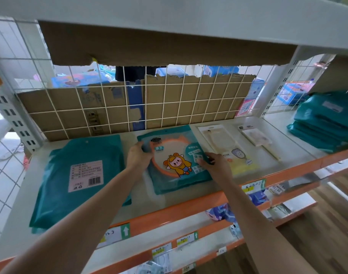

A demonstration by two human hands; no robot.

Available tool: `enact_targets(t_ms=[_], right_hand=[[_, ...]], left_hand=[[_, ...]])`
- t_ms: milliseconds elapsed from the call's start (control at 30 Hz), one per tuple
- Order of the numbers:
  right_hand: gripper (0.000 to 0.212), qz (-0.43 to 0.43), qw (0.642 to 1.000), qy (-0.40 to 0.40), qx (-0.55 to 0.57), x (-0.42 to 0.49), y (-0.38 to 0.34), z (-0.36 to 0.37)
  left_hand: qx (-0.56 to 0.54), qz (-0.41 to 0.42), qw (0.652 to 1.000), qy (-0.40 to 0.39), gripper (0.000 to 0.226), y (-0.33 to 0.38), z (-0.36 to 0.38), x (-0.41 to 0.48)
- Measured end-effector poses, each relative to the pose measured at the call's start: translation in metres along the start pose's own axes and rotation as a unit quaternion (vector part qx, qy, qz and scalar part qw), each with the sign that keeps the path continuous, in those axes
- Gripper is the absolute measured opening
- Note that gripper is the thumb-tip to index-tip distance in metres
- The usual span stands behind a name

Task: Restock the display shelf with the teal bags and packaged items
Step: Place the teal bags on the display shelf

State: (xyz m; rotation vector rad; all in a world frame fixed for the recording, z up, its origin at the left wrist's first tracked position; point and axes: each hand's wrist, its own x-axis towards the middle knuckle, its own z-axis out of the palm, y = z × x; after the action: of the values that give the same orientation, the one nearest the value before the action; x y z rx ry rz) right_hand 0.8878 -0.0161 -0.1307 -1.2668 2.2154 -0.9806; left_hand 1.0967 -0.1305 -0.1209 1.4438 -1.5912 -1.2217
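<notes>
Flanking teal mirror pack (175,161), seemingly gripping: hands (138,158) (217,166).

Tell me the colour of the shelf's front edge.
Orange; the edge is clearest in the head view.

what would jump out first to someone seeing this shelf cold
A teal mirror package with a yellow cartoon figure lies in the middle of the shelf, gripped at its sides by the left hand and right hand. A large flat teal bag lies to its left, and a stack of teal bags sits at the far right. Brown cardboard stands behind.
</notes>
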Motion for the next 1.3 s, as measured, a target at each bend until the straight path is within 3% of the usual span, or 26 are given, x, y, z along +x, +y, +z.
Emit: enact_targets(t_ms=[133, 333, 567, 700, 800, 867, 933, 1100, 1300], right_hand=[[0.047, -0.003, 1.000, 0.002, -0.026, 0.001, -0.003, -0.001], [0.048, -0.006, 0.999, -0.010, -0.047, 0.002, -0.004, -0.003], [0.052, 0.004, 0.999, -0.011, -0.036, 0.001, -0.006, -0.003], [0.054, -0.003, 0.999, 0.020, -0.049, 0.000, -0.017, -0.010], [0.058, -0.075, 0.979, 0.035, -0.187, 0.001, -0.029, -0.017], [0.063, -0.122, 0.946, 0.016, -0.300, 0.004, -0.040, -0.020], [0.066, -0.150, 0.927, -0.012, -0.342, 0.007, -0.053, -0.021], [0.063, -0.149, 0.951, -0.044, -0.268, -0.002, -0.068, -0.012], [0.067, -0.240, 0.907, -0.069, -0.340, -0.023, -0.087, 0.018]], left_hand=[[0.009, 0.001, 1.000, -0.003, 0.023, -0.001, 0.002, -0.002], [0.018, 0.006, 1.000, 0.004, 0.035, 0.001, 0.001, -0.006], [0.034, 0.017, 0.999, 0.003, 0.030, 0.003, -0.001, -0.009], [0.046, 0.073, 0.996, 0.023, 0.039, 0.013, -0.009, -0.018], [0.198, 0.178, 0.962, 0.053, 0.052, 0.020, -0.028, -0.020], [0.344, 0.236, 0.907, 0.060, 0.057, 0.019, -0.043, -0.014], [0.435, 0.253, 0.862, 0.059, 0.057, 0.017, -0.057, -0.011], [0.438, 0.217, 0.872, -0.008, 0.056, 0.015, -0.066, -0.030], [0.534, 0.226, 0.815, 0.016, 0.059, 0.002, -0.108, -0.043]])
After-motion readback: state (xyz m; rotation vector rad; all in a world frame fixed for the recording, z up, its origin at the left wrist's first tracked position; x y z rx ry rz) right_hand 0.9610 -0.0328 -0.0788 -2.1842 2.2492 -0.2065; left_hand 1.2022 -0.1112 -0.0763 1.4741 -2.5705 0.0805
